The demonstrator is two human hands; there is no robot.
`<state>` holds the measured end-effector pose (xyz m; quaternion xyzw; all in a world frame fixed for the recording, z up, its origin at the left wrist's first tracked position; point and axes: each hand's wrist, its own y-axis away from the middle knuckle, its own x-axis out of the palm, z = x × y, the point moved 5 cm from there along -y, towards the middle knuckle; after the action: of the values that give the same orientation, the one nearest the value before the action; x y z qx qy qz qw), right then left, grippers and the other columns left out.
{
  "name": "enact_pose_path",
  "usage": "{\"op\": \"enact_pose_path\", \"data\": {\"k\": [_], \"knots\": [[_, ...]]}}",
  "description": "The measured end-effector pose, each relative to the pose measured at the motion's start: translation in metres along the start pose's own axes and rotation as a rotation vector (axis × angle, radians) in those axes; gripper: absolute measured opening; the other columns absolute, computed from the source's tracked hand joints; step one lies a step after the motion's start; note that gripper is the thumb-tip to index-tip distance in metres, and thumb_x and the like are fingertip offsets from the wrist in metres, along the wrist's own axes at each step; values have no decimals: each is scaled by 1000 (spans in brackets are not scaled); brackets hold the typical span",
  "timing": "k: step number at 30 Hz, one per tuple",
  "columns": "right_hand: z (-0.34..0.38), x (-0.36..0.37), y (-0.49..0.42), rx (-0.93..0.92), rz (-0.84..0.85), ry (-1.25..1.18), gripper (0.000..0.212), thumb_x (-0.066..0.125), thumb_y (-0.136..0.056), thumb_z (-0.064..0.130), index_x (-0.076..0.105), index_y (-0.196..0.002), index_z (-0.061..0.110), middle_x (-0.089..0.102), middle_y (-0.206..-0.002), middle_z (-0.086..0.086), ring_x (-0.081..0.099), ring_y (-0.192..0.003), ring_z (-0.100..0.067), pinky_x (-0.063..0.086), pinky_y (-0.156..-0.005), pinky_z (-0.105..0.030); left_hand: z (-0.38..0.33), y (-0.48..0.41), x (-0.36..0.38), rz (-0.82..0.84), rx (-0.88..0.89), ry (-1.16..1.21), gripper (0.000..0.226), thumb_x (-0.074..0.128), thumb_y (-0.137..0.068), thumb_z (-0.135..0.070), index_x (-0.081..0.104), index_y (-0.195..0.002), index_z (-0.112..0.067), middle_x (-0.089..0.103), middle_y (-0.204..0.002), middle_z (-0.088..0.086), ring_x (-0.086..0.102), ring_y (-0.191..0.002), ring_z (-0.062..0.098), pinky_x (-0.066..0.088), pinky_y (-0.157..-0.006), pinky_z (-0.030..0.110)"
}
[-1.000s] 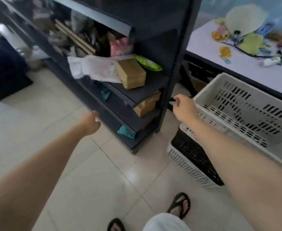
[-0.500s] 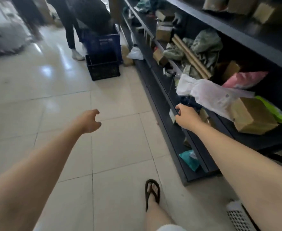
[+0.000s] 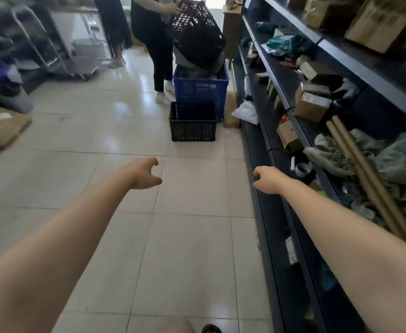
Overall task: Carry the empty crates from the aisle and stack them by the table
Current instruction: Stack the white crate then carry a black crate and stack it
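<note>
A: Which crate is ours?

B: The black crate (image 3: pixel 193 122). It stands upright on the floor (image 3: pixel 185 248) far down the aisle, just in front of the blue crate (image 3: pixel 200 88) and near the foot of the shelving (image 3: pixel 266 212). It looks empty.

A: How will it handle?

B: Light and stiff, I'd judge. It is lattice plastic with a firm rim. Take it under the rim on two opposite sides, or hook fingers through the wall slots, since smooth plastic may slip.

A: And the hands?

B: Both carry nothing. The left hand (image 3: pixel 144 174) has thumb and fingers spread in a loose curve, and the right hand (image 3: pixel 268 180) is loosely curled. Both are over bare tile, well apart from the crate.

A: The blue one?

B: Probably not empty, because something dark shows inside. Another person (image 3: pixel 149 27) is tilting a second black crate (image 3: pixel 196 34) over it.

A: The room?

B: The tiles are pale and glossy, so possibly slick. The shelving runs along the right edge of the aisle, crowded with boxes and bags. Cardboard tubes (image 3: pixel 350 150) poke towards the walkway. Flat cardboard (image 3: pixel 2 123) lies at the floor's left edge. The table isn't in view.
</note>
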<state>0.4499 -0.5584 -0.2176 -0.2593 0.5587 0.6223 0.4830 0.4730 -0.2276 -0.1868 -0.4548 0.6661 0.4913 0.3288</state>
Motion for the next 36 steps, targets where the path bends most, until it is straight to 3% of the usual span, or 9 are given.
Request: {"op": "enact_pose_path", "data": {"k": [7,10,18,23,27,31,36], "knots": [[52,-61,-178,-39,74,108,38,49,-91,16,56,-126,3,56,-129,-13,54,-117,-30,44,-92,-33,48,-171,-64,-38,-108,15,58,60,-86,-34,45,-137,-13,51,-137,12,49,-124,29,39,-97,33],[73,-98,-262,-26,23,75,33,49,-89,16,60,-116,1,60,-120,-15,57,-109,-30,47,-86,-34,60,-260,-97,-48,-126,21,56,58,-87,-32,45,-137,-11,51,-137,13,47,-126,30,38,-99,33],[109,-170,-437,29,107,10,42,50,-93,18,52,-132,3,53,-136,-14,50,-124,-28,41,-100,-33,42,-463,-174,-9,-117,-24,57,54,-89,-31,40,-140,-11,46,-143,13,44,-131,30,38,-102,36],[95,-210,-562,76,113,-48,42,55,-90,22,54,-130,7,55,-132,-12,53,-119,-27,43,-92,-31,23,-595,-185,12,-127,7,52,53,-90,-28,43,-138,-9,49,-140,15,48,-127,32,40,-102,37],[78,-236,-678,94,101,-126,34,58,-88,19,60,-118,4,60,-124,-14,56,-113,-28,44,-88,-30,7,-708,-197,-86,-127,146,39,50,-89,-21,54,-126,-9,60,-125,15,58,-102,29,47,-91,35],[74,-256,-780,113,190,-143,31,56,-89,16,61,-114,-1,62,-109,-18,55,-89,-24,44,-72,-27,-4,-808,-198,10,-187,149,38,51,-90,-21,56,-125,-6,58,-128,16,55,-115,32,43,-96,35],[77,-285,-883,124,273,-119,32,54,-91,17,61,-116,-2,62,-112,-18,53,-90,-23,43,-76,-29,-8,-908,-197,134,-246,126,42,51,-91,-21,52,-130,-5,54,-134,18,51,-122,33,40,-100,35]]}}
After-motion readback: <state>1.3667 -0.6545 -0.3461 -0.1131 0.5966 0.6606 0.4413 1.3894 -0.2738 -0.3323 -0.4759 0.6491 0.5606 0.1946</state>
